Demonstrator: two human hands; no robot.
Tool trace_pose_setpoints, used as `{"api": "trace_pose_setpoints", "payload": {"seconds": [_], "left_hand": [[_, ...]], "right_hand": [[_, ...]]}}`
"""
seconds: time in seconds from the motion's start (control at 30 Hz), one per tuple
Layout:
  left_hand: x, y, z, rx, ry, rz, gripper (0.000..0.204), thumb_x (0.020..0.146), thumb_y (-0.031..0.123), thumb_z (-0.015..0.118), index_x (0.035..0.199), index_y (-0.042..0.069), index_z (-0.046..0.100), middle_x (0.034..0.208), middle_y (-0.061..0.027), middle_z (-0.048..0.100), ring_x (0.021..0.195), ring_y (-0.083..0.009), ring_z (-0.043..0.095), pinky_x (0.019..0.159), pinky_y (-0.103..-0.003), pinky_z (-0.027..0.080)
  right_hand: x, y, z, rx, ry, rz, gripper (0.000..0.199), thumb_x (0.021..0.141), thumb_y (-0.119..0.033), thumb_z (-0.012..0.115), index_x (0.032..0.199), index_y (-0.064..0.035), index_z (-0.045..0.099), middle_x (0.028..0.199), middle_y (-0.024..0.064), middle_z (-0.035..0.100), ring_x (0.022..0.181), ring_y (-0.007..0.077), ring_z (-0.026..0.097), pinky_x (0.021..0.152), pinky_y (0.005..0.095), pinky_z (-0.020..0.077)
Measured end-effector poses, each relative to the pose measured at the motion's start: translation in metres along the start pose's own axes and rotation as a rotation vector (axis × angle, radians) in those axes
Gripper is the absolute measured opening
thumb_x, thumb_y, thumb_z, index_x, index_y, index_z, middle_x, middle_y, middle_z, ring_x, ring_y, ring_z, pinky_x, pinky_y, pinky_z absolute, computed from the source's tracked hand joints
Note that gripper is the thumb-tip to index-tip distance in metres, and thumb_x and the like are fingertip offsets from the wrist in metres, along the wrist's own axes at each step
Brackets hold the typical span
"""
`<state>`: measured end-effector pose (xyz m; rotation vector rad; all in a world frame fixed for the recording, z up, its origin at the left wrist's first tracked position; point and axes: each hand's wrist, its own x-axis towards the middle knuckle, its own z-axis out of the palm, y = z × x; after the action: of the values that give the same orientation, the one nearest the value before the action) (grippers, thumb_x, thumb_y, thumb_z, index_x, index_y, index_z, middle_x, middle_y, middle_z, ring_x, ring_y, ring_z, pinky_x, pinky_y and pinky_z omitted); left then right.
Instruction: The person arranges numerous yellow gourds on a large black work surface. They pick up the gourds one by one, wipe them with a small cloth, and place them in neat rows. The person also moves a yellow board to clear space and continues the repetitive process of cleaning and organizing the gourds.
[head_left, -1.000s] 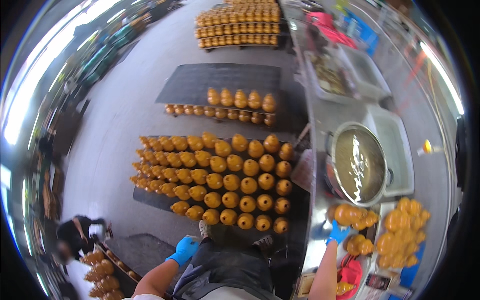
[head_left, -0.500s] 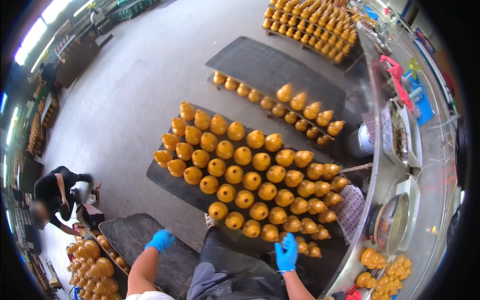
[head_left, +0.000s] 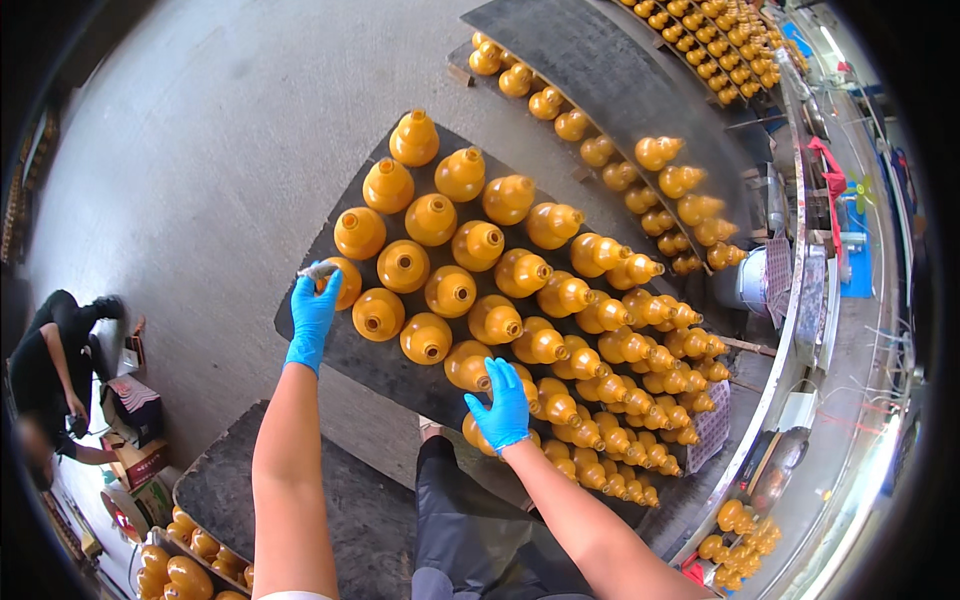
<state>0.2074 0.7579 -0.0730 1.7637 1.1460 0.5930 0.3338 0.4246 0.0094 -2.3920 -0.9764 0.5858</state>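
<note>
My left hand (head_left: 312, 320), in a blue glove, reaches to the left corner of a dark board (head_left: 352, 362). Its thumb and fingers pinch a small grey-white piece (head_left: 318, 269), its kind unclear, against or just beside the top of an amber gourd-shaped bottle (head_left: 345, 285). Gloved in blue too, my right hand (head_left: 502, 408) is over the near rows, fingers stretched upward and thumb apart. It is nearest to another amber bottle (head_left: 466, 364); whether it touches that one I cannot tell. The bottles stand upright in rows, their open necks facing up.
Behind lies a second dark board (head_left: 600, 90) with more bottles on and under it. A metal counter (head_left: 790, 360) curves along the right side. At the lower left are another board (head_left: 290, 480) and a crouching person (head_left: 62, 365). A white bucket (head_left: 745, 285) stands by the counter.
My left hand has moved forward from above the near left board to the bottles' far left corner. My right hand has shifted forward and left over the rows. The view has moved closer.
</note>
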Motion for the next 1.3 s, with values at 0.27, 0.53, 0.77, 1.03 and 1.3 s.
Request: {"api": "trace_pose_setpoints", "payload": {"seconds": [0.27, 0.53, 0.77, 1.03, 1.3], "left_hand": [[-0.001, -0.008, 0.006, -0.417, 0.208, -0.057, 0.045, 0.087, -0.008, 0.049, 0.13, 0.004, 0.053, 0.121, -0.0085, 0.062, 0.075, -0.0069, 0.057, 0.074, -0.022, 0.049], [-0.064, 0.045, 0.007, 0.15, -0.349, 0.26, 0.056, 0.074, 0.008, 0.077, 0.126, 0.007, 0.058, 0.123, -0.0077, 0.062, 0.063, -0.0075, 0.05, 0.058, -0.023, 0.046], [-0.073, 0.032, 0.035, 0.091, -0.257, 0.043, 0.04, 0.08, 0.004, 0.07, 0.119, 0.007, 0.062, 0.124, -0.013, 0.061, 0.109, -0.0246, 0.061, 0.09, -0.032, 0.049], [-0.131, 0.097, -0.011, 0.169, -0.129, -0.022, 0.034, 0.09, -0.001, 0.056, 0.124, 0.001, 0.057, 0.119, -0.0098, 0.061, 0.106, -0.0144, 0.057, 0.092, -0.029, 0.045], [-0.258, 0.288, -0.026, 0.436, -0.133, 0.265, 0.035, 0.09, 0.011, 0.064, 0.119, -0.006, 0.059, 0.087, -0.01, 0.066, 0.075, -0.019, 0.062, 0.067, -0.031, 0.052]], "right_hand": [[0.03, 0.033, 0.054, 0.335, -0.021, -0.047, 0.043, 0.085, -0.01, 0.065, 0.127, -0.0109, 0.056, 0.133, 0.0119, 0.053, 0.125, 0.0332, 0.048, 0.109, 0.0429, 0.033], [0.036, -0.029, 0.065, 0.582, -0.03, 0.129, 0.074, 0.082, 0.001, 0.061, 0.147, -0.0102, 0.029, 0.117, 0.0092, 0.057, 0.075, 0.0151, 0.056, 0.069, 0.0262, 0.0476], [0.054, -0.023, 0.101, 0.473, 0.053, 0.158, 0.064, 0.077, -0.011, 0.075, 0.136, -0.0163, 0.048, 0.142, 0.0173, 0.042, 0.122, 0.0337, 0.051, 0.092, 0.0368, 0.0487], [-0.001, -0.05, 0.05, 0.755, 0.135, 0.087, 0.046, 0.084, -0.015, 0.07, 0.126, -0.0077, 0.054, 0.135, 0.0162, 0.05, 0.124, 0.0312, 0.05, 0.101, 0.0381, 0.0431], [-0.119, -0.051, -0.112, 1.346, 0.252, -0.059, 0.053, 0.089, -0.002, 0.06, 0.138, -0.0039, 0.041, 0.142, 0.0112, 0.044, 0.129, 0.0225, 0.044, 0.103, 0.0328, 0.0393]]}}
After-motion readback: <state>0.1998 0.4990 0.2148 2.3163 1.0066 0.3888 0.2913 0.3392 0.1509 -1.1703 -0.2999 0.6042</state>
